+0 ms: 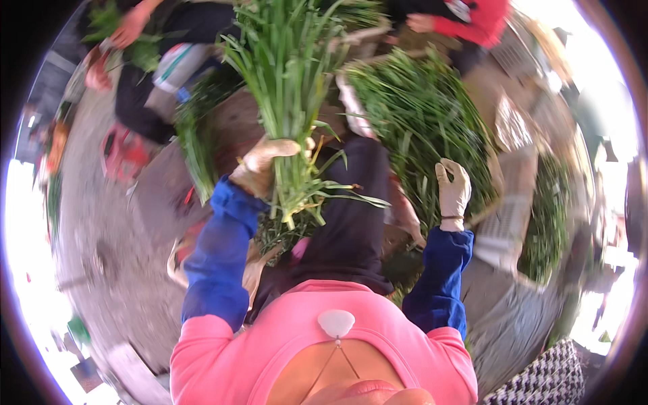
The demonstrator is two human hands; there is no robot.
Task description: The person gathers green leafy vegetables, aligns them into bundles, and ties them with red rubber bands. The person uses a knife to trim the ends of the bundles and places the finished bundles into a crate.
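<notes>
My left hand (pixel 260 164), in a pale glove, grips a thick bunch of long-leaved green stalks (pixel 288 96) near its base. The leaves fan out away from me, and the cut ends point towards my lap. A few bent, yellowing leaves stick out beside the stem ends. To the right, my gloved right hand (pixel 454 190) is over the near edge of a large heap of similar greens (pixel 420 111). Its thumb and fingers curl towards each other; whether a leaf is between them cannot be made out.
Left of my knees, another bunch of greens (pixel 195 147) lies on a brown surface. A pink-red object (pixel 124 152) stands on the ground beyond. Co-workers' hands (pixel 129 30) and a red sleeve (pixel 473 30) are ahead. A white plastic crate (pixel 501 228) and more greens (pixel 547 223) lie at right.
</notes>
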